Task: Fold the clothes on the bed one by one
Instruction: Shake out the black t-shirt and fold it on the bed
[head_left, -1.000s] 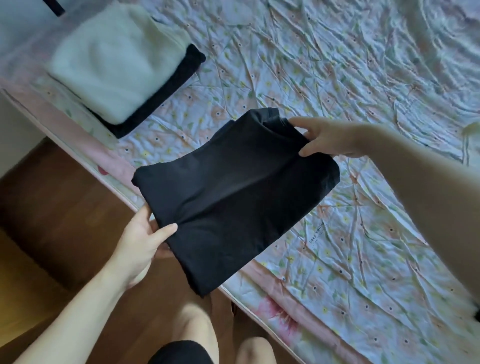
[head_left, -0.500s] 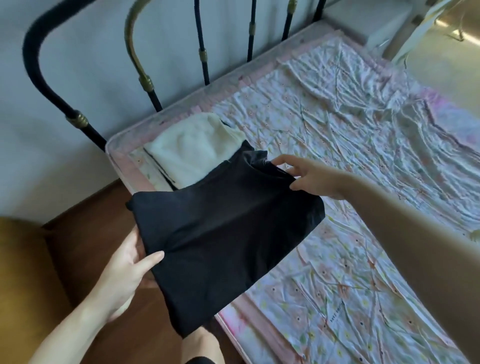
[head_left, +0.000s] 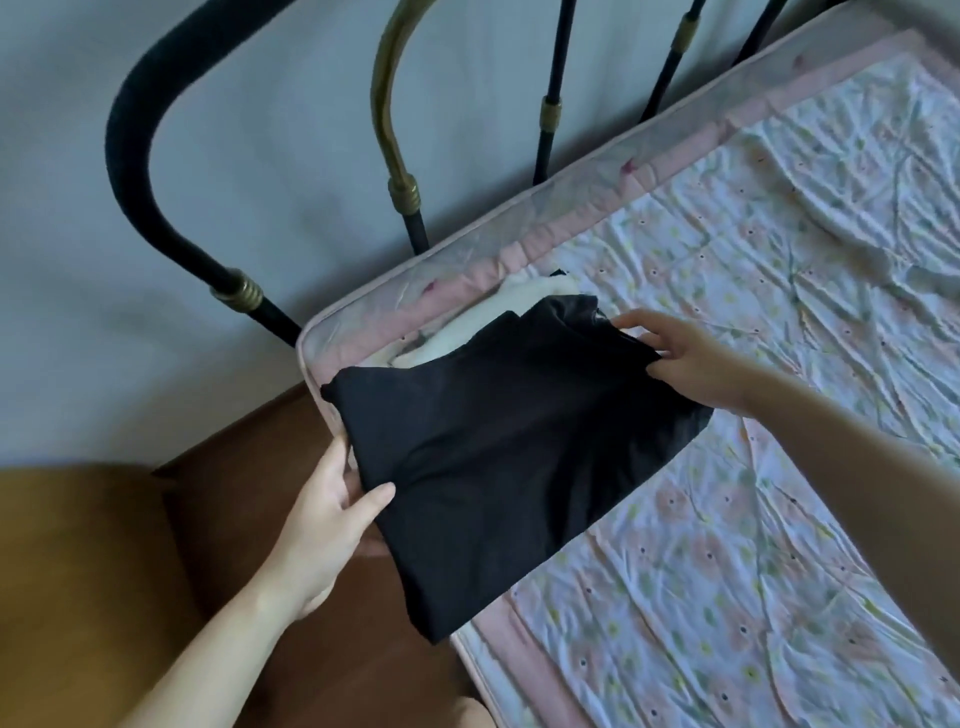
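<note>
Now the folded black cloth garment (head_left: 498, 457) spans between both hands, over the white folded garment (head_left: 467, 332). Left hand (head_left: 332, 519) grips its near edge, thumb on top; right hand (head_left: 685, 364) pinches the far edge.

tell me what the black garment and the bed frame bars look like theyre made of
Black garment: thin matte fabric, likely a soft knit, since it drapes limply between both hands. Bed frame bars: probably metal, painted black, with brass-coloured collars and one brassy curved bar showing a dull sheen.
</note>
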